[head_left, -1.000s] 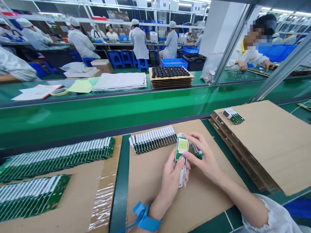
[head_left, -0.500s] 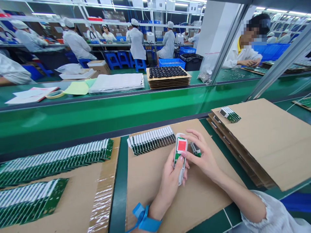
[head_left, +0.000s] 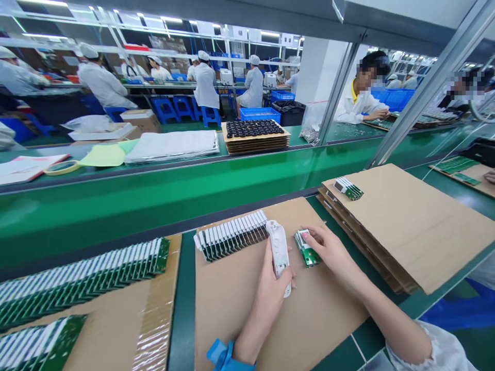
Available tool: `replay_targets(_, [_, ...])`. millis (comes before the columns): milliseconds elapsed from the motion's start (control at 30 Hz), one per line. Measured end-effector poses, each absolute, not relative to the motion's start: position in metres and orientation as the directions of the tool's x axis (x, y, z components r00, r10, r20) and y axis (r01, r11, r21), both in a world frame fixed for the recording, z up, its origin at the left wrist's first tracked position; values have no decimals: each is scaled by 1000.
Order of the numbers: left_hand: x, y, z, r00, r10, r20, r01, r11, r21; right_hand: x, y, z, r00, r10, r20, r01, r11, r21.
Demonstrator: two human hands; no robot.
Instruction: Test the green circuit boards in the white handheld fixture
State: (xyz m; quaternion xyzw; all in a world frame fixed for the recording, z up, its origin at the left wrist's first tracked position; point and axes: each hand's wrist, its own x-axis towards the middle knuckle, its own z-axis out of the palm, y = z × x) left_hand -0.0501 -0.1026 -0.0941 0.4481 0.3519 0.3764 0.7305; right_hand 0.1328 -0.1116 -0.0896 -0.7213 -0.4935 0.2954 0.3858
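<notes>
A long white plastic housing (head_left: 279, 252) is gripped in my left hand (head_left: 273, 288), its inner side facing up with no board inside. My left fingers wrap under it and the thumb presses near its lower end. To the right, my right hand (head_left: 328, 250) has its thumb and fingers on a green circuit board (head_left: 308, 252) with a white-framed part at its top. This board is low over the cardboard sheet (head_left: 240, 319); whether others lie under it I cannot tell. Left of the housing, a row of boards with white tops (head_left: 232, 234) leans along the sheet's far edge.
More leaning circuit boards (head_left: 116, 268) fill another cardboard sheet at left. Stacked cardboard (head_left: 417, 221) at right carries a few boards (head_left: 348, 188). Beyond the green ledge stand a stack of trays with black round parts (head_left: 257, 129) and white sheets (head_left: 174, 147). Co-workers sit further off.
The circuit board has come out of the white housing. My right hand has moved right, away from the housing, and is now at a board. The camera view has shifted slightly.
</notes>
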Motion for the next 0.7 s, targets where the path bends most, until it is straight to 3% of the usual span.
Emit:
replay_targets(100, [-52, -104, -92, 472, 866, -165, -240, 307, 921, 124, -112, -95, 306, 947, -97, 430, -228, -874])
replay_targets(233, [-54, -104, -91, 505, 846, -172, -199, 308, 930, 101, -110, -88, 260, 964, -52, 430, -164, -888])
replay_targets(467, [-56, -105, -88, 455, 872, -179, -210, 301, 930, 89, -117, -79, 260, 961, 96, 820, -167, -548])
replay_targets(700, [-53, -103, -88, 510, 846, -157, -248, 320, 914, 94, -127, -100, 222, 963, 155, 854, -115, -507])
